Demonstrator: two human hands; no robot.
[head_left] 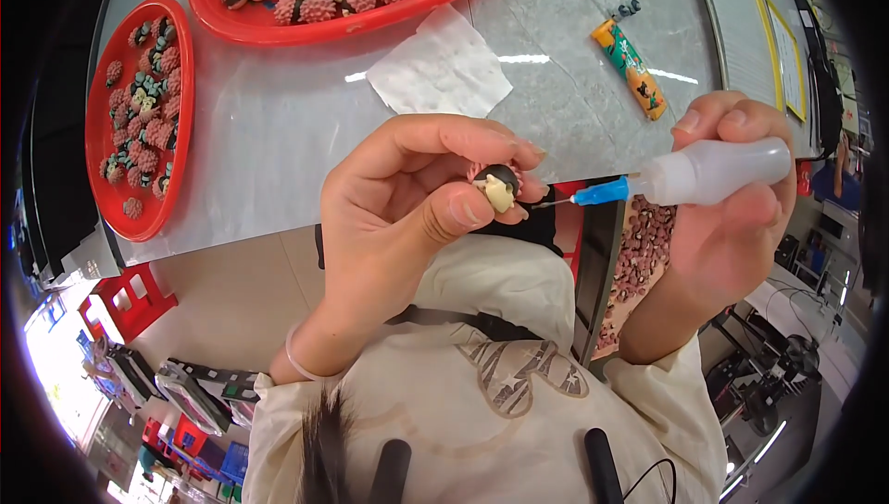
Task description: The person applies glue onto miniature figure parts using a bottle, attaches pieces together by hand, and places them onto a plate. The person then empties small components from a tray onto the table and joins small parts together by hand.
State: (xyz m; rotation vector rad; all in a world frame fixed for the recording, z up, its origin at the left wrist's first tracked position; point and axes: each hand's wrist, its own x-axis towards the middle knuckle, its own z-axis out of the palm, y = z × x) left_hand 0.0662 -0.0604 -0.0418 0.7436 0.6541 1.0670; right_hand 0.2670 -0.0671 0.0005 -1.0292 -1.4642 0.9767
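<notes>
Pink-spiked figurine [499, 191] sat pinched in my left fingers [468, 140]; right of it, my right fingers [713, 117] gripped a needle-tipped bottle [720, 172]: apparently a dispensing step, next needing steady aim.

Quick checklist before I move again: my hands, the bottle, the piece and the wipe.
1. Left hand holding the pink, black and cream piece: ok, pinched by thumb and fingers.
2. Right hand gripping the translucent bottle: ok.
3. Blue nozzle fitted to the bottle: ok.
4. Needle clear of the left fingers: cannot tell; the tip is very near.
5. White wipe on the table: ok.
</notes>
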